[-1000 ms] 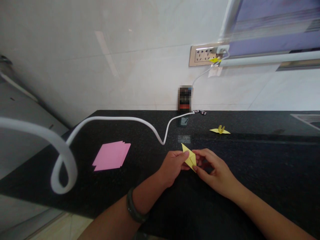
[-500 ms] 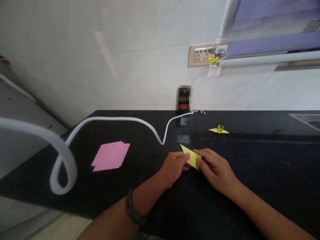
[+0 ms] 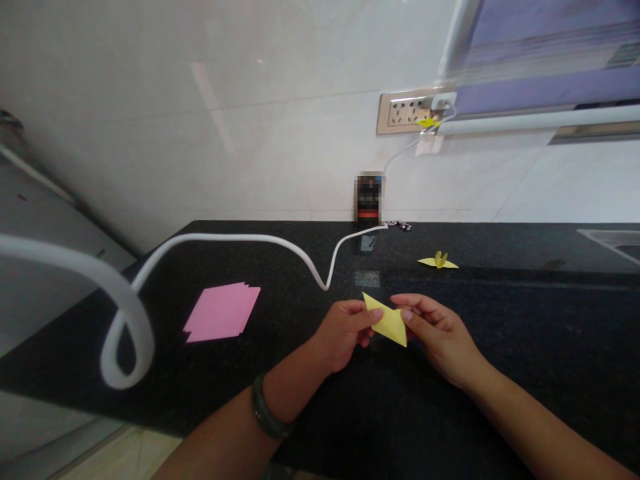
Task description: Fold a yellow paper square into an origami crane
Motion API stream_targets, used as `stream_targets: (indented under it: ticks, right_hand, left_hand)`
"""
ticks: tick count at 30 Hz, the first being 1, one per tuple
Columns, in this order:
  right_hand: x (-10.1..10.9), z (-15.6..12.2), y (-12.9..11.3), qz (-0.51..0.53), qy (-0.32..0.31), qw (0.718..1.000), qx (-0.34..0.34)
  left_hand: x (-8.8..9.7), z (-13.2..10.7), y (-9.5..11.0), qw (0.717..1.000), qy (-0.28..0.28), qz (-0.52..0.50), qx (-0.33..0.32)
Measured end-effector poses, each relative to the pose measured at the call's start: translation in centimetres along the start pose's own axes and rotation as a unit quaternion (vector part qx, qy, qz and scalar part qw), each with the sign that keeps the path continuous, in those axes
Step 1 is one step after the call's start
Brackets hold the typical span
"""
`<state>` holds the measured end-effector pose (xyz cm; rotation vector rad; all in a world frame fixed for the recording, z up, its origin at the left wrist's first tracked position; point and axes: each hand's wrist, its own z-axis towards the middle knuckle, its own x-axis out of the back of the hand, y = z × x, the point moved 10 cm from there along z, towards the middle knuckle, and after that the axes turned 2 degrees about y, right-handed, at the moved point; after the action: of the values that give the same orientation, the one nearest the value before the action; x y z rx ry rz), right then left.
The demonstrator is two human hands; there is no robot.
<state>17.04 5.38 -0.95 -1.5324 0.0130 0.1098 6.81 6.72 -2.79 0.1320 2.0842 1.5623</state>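
Observation:
A folded yellow paper, kite-shaped with pointed ends, is held just above the black countertop. My left hand pinches its left edge with thumb and fingers closed. My right hand pinches its right edge the same way. A dark bangle sits on my left wrist. A finished yellow folded figure lies on the counter behind my right hand.
A stack of pink paper squares lies to the left. A white cable loops across the counter to a small dark device against the tiled wall, below a socket strip. A sink edge shows at far right.
The yellow paper has turned and spread wider between my hands, and my right hand has shifted from on top of it to pinching its right side.

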Motion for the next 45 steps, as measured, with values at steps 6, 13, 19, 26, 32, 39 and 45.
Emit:
stream_targets:
  ticks: [6,13,19,26,32,39,45]
  right_hand:
    - [0.3,-0.2,-1.2,-0.114,-0.004,0.992,0.056]
    - [-0.2,-0.6,-2.5,-0.266,0.009,0.957,0.115]
    - [0.8,-0.2,-1.4,-0.271,0.077,0.954,0.105]
    - [1.1,0.0,-0.6,-0.228,0.081,0.968,0.07]
    - [0.6,0.0,0.0,-0.167,0.051,0.984,0.029]
    - [0.1,0.0,-0.3,-0.026,0.038,0.999,-0.007]
    - [0.4,0.2,-0.3,0.052,0.038,0.998,-0.005]
  left_hand:
    - [-1.1,-0.6,-1.1,0.995,-0.052,0.053,0.065]
    - [-1.6,-0.8,-1.4,0.993,-0.064,0.075,0.067]
    - [-0.6,-0.5,-0.5,0.999,0.026,0.037,0.026]
    - [-0.6,-0.5,-0.7,0.998,0.035,0.049,0.022]
    - [-0.8,-0.6,-1.0,0.997,0.026,0.067,0.02]
    - [-0.4,-0.5,-1.3,0.999,0.031,0.0,0.042]
    - [-0.2,-0.4,-0.7,0.997,0.03,-0.072,0.02]
